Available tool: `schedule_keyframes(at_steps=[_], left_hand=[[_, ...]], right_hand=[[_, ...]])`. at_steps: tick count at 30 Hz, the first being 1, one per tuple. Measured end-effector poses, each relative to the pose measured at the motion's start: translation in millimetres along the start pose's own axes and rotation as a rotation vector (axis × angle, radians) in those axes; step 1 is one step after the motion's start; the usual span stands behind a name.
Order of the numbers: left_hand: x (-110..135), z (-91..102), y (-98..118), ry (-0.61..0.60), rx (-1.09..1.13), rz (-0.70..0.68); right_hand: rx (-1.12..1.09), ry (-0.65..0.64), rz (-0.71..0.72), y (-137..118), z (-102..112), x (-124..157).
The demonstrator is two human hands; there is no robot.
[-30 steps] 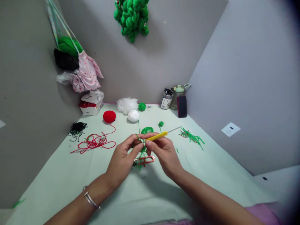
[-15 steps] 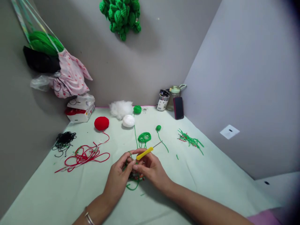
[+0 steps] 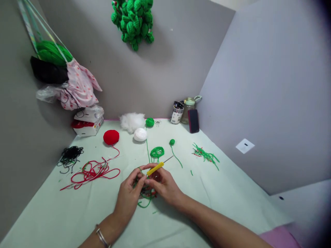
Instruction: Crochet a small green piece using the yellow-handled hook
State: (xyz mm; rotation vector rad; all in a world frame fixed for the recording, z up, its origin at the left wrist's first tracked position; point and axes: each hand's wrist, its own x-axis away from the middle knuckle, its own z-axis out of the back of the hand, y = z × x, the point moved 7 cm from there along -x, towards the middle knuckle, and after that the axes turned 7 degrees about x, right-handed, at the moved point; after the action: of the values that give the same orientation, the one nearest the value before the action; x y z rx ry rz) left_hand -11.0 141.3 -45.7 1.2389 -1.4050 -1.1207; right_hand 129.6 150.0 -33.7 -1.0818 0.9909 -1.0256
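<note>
My left hand (image 3: 128,194) is closed, its fingertips pinching green yarn work, with a strand running over the index finger. My right hand (image 3: 167,187) grips a yellow-handled crochet hook (image 3: 155,168), whose metal shaft points up and to the right. Thumb and fingertips of both hands meet over the work. Beneath them hangs a small piece of green yarn (image 3: 145,206) with bits of red and dark; most of it is hidden by my fingers. Just beyond lies a loose green yarn coil (image 3: 157,152), and to its right a small green crocheted ball (image 3: 172,142) with a tail.
On the left lie red yarn (image 3: 94,174), a red yarn ball (image 3: 111,137) and black yarn (image 3: 71,153). White stuffing (image 3: 132,122) and a white yarn ball (image 3: 140,134) sit behind. Green yarn scraps (image 3: 207,155) are at right, a phone (image 3: 193,121) and bottle (image 3: 186,103) at back right.
The whole view has shifted slightly as the head moved. Both hands keep their hold on the yarn work and hook, with hardly any movement between them.
</note>
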Motion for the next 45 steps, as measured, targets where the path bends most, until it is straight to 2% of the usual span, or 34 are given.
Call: schedule_keyframes(at_steps=[5,9,14,17,20,22,25,26,30,35,42,45], left_hand=[[-7.0,2.4,-9.9,0.006,0.036,0.054],[-8.8,3.5,-25.5,-0.011,0.079,0.143],[-6.5,8.4,-37.8,0.079,0.112,0.178],[-7.1,8.0,-40.9,0.094,0.153,0.275],[-9.5,10.7,-37.6,0.113,0.139,0.338],[-11.8,12.2,-34.3,0.098,0.141,0.351],[-15.3,13.5,-31.8,0.013,0.114,0.361],[-16.0,13.4,-32.1,-0.028,0.099,0.374],[-17.5,17.1,-32.8,-0.062,0.128,0.409],[-19.1,8.6,-27.9,-0.144,0.211,0.382],[-18.8,10.2,-25.0,-0.119,0.182,0.256],[-19.2,9.7,-21.6,-0.113,0.231,0.237]], right_hand=[[-0.079,-0.02,-0.1,15.3,-1.2,-2.5],[-0.117,-0.025,-0.149,25.1,-3.9,-1.9],[-0.261,-0.067,-0.254,35.4,-8.6,-1.0],[-0.429,-0.074,-0.371,44.1,-10.3,-4.2],[-0.428,-0.084,-0.429,48.6,-9.8,-9.4],[-0.366,-0.095,-0.405,47.1,-8.3,-12.8],[-0.343,-0.077,-0.397,45.5,-5.5,-14.4],[-0.361,-0.071,-0.415,46.1,-5.2,-13.7],[-0.551,-0.109,-0.498,47.1,-10.0,-7.9],[-0.618,-0.102,-0.534,43.5,-8.2,-7.7],[-0.55,-0.143,-0.448,34.5,-11.0,-10.2],[-0.48,-0.112,-0.431,32.0,-8.0,-6.5]])
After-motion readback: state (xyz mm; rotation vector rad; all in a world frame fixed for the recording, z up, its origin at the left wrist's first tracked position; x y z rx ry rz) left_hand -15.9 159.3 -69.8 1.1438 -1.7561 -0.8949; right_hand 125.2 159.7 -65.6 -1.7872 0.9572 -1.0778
